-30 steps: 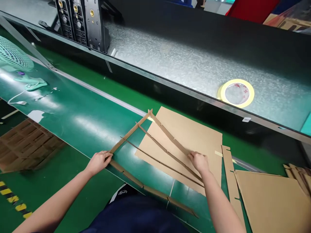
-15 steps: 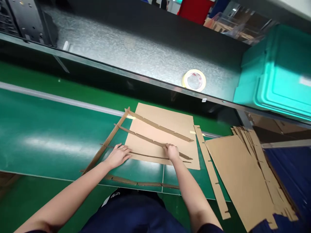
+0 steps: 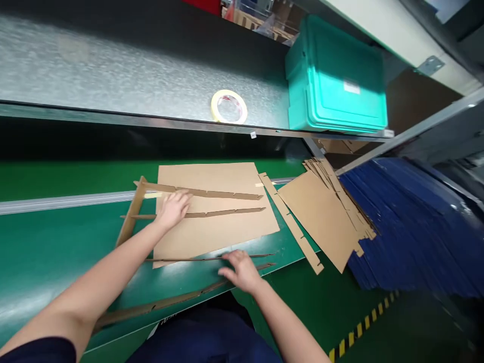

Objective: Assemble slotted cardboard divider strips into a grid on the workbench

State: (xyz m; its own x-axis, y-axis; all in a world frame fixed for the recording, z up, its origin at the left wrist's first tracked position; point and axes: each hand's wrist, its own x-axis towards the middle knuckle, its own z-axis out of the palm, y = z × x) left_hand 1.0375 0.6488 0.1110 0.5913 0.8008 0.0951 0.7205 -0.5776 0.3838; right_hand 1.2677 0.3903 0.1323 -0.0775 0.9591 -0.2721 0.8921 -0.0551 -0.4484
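A flat cardboard sheet [image 3: 223,176] lies on the green belt [image 3: 45,242]. Several slotted cardboard strips stand on edge across it, joined at the left by a cross strip [image 3: 130,222]. My left hand [image 3: 173,208] rests on the second strip [image 3: 227,213], fingers spread. My right hand [image 3: 241,269] presses at the right part of the near strips [image 3: 181,260], close to the belt's front edge. A loose slotted strip [image 3: 291,224] lies to the right of the sheet.
A stack of cardboard sheets [image 3: 325,214] sits at the right, over dark blue sheets [image 3: 408,227]. On the metal shelf [image 3: 113,70] behind lie a tape roll [image 3: 229,107] and a teal bin [image 3: 335,83]. Yellow-black floor tape [image 3: 363,327] runs lower right.
The view has swung right. My left hand moved from the near strip up to the second strip. My right hand came back from the middle strip to the near strips at the belt's edge.
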